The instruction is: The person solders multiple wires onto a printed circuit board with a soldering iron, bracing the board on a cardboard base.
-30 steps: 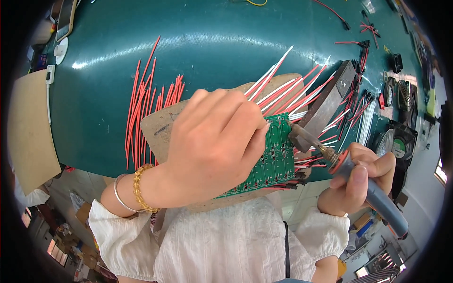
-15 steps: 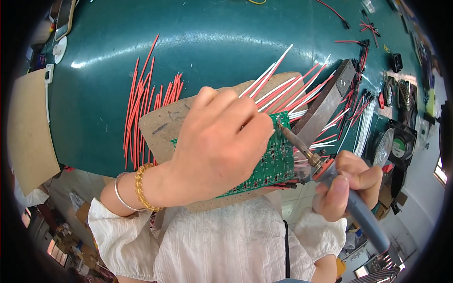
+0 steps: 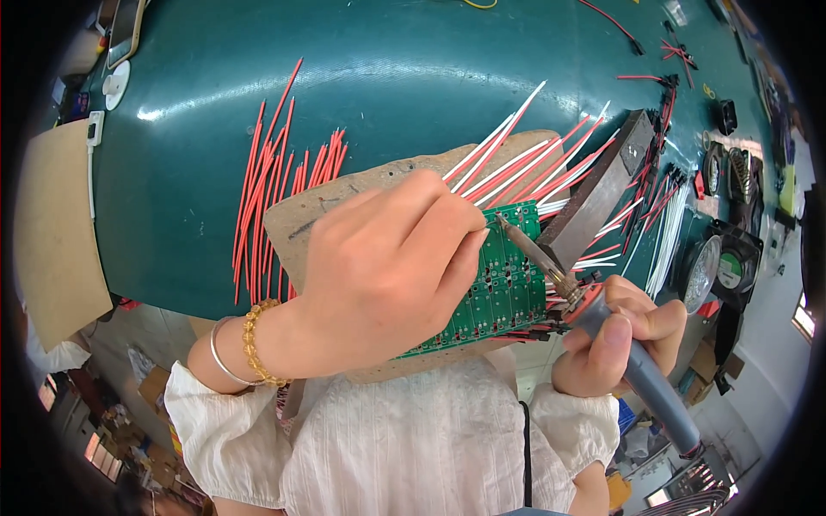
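A soldering iron (image 3: 658, 396) with a grey-blue handle is gripped in my right hand (image 3: 619, 335). Its tip rests at the upper edge of a green circuit board (image 3: 508, 301). Right beside that tip, my left hand (image 3: 387, 267) is closed in a pinch over the board. Whatever lies between its fingertips is hidden, and the hand covers the board's left part. Red and white wires (image 3: 516, 163) fan out beyond the board's far edge. Under the board lies a worn brown slab (image 3: 292, 219), and a dark metal bar (image 3: 598, 189) sits across the wires.
Loose red wires (image 3: 258, 198) lie on the green table (image 3: 198, 172) at left. Farther right are bundled wires with black connectors (image 3: 662, 112), white wires (image 3: 667, 241) and a black fan (image 3: 731, 262). A brown board (image 3: 56, 232) stands at the far left.
My left fingertips have drawn slightly left along the board's upper edge. The iron's tip has shifted a little left too, and its handle has swung slightly left.
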`<control>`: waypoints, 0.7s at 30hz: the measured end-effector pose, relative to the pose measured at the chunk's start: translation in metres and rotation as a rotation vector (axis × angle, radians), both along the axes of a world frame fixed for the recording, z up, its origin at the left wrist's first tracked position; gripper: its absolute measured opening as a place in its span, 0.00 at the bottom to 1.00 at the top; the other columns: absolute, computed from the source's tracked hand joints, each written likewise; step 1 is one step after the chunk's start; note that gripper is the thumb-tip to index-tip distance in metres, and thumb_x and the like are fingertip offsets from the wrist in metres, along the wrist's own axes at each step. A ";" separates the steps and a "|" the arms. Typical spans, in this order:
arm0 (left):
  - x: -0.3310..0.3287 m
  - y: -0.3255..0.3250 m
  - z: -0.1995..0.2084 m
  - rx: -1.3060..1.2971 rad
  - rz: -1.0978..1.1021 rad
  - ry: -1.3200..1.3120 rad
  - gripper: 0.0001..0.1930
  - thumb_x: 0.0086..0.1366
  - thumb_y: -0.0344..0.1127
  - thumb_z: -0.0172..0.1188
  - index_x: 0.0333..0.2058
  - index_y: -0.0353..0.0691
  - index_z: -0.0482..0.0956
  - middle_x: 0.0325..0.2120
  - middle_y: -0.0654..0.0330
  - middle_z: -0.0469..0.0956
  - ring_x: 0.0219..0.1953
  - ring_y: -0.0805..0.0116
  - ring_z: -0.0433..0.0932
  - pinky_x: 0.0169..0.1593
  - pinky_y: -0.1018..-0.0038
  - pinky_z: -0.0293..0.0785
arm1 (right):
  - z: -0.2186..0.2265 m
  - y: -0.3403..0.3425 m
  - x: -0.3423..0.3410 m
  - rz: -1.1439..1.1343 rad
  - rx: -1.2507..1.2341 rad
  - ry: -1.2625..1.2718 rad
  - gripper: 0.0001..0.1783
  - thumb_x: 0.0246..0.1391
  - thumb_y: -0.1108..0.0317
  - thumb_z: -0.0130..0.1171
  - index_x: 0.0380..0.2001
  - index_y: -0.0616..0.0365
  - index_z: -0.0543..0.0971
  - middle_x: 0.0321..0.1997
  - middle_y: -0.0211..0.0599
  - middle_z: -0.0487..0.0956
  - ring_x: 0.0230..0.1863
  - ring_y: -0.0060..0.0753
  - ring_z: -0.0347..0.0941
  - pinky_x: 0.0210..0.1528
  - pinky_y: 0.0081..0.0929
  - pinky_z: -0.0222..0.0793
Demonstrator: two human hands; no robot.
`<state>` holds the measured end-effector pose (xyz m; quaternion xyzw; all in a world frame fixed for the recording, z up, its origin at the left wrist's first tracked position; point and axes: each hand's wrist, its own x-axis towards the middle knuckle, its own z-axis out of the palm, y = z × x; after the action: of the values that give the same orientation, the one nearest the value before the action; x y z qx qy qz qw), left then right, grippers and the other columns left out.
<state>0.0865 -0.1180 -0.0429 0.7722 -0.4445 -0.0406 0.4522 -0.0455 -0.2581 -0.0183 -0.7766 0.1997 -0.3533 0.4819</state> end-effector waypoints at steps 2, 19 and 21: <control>0.001 -0.001 -0.002 0.016 0.000 -0.053 0.08 0.46 0.19 0.62 0.26 0.35 0.75 0.19 0.60 0.71 0.17 0.71 0.69 0.19 0.76 0.62 | -0.001 0.000 0.002 0.020 -0.010 0.022 0.18 0.52 0.62 0.56 0.21 0.53 0.58 0.04 0.26 0.62 0.07 0.14 0.55 0.14 0.13 0.49; -0.018 0.014 0.026 0.047 0.035 0.114 0.10 0.41 0.19 0.64 0.25 0.36 0.77 0.18 0.60 0.69 0.15 0.73 0.67 0.15 0.78 0.58 | 0.001 -0.004 -0.034 0.081 -0.025 -0.208 0.10 0.51 0.70 0.46 0.22 0.55 0.56 0.03 0.28 0.61 0.05 0.19 0.51 0.12 0.18 0.44; -0.022 0.013 0.019 -0.025 0.006 0.133 0.10 0.41 0.19 0.64 0.25 0.36 0.77 0.18 0.60 0.69 0.15 0.73 0.68 0.16 0.78 0.60 | -0.001 -0.001 -0.038 0.107 -0.046 -0.177 0.10 0.51 0.70 0.46 0.22 0.56 0.56 0.03 0.28 0.62 0.05 0.18 0.52 0.12 0.18 0.44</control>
<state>0.0644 -0.1052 -0.0235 0.7635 -0.4114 -0.0848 0.4906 -0.0837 -0.2588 -0.0197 -0.7629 0.1064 -0.3987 0.4977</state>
